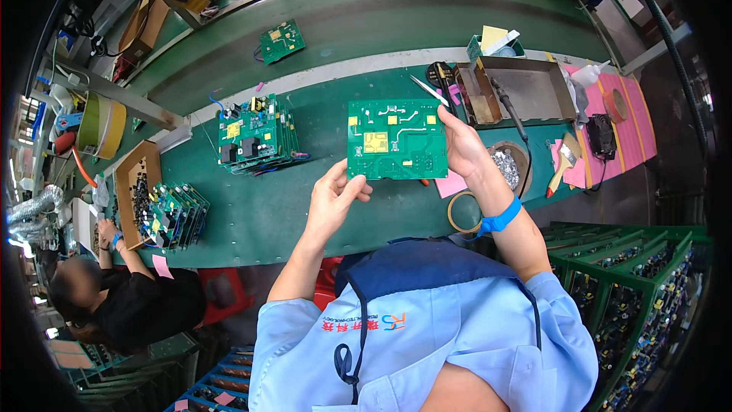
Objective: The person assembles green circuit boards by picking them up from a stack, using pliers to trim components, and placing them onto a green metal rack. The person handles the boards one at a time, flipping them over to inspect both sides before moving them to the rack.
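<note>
A green circuit board [408, 145] is held up over the green bench, its flat side with yellow patches and silvery solder lines facing up. My left hand [337, 197] pinches its lower left corner between thumb and fingers. Along the board's right edge, my right hand [462, 143] is closed on it, with a blue band on that wrist. Tweezers [428, 89] lie just beyond the board's upper right corner. To the left stands a stack of circuit boards [258, 137] with parts on them.
A metal tray [526, 91] and a soldering iron [509, 107] are at the right, near a brush [565, 164] and tape roll [464, 212]. Another board [280, 41] lies on the far strip. A co-worker [130, 290] sits at left beside a parts box [139, 194]. Green racks [633, 282] stand at right.
</note>
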### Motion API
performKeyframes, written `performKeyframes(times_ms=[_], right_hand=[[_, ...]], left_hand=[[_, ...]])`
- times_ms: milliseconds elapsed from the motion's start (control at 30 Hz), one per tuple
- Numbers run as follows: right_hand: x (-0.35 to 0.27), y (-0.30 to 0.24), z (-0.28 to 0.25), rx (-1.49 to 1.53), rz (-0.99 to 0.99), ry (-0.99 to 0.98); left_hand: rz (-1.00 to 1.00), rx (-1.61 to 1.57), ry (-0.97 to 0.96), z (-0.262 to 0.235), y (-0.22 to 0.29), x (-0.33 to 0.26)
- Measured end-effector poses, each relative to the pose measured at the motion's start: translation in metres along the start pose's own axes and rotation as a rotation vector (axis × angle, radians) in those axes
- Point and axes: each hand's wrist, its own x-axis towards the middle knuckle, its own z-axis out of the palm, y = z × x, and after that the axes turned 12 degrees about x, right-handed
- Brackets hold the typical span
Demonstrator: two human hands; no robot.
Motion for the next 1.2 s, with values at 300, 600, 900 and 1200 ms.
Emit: performKeyframes(times_ms=[300, 600, 900, 1200], right_hand=[[-0.001, 0.015, 0.008, -0.093, -0.039, -0.023], [0.027, 0.033, -0.074, -1.846, -0.586, 0.160], [0.032, 0.045, -0.083, -2.196, -0.381, 0.182], [0.044, 0.046, -0.080, -1.595, -0.570, 0.266]], left_hand=[[-0.233, -0.570, -0.175, -0.008, -0.013, 0.023], [0.034, -0.522, 0.150, -0.005, -0.004, 0.015], [0.089, -0.223, 0.345, -0.010, -0.014, 0.013], [0.067, -0.353, 0.399, -0.005, -0.004, 0.008]])
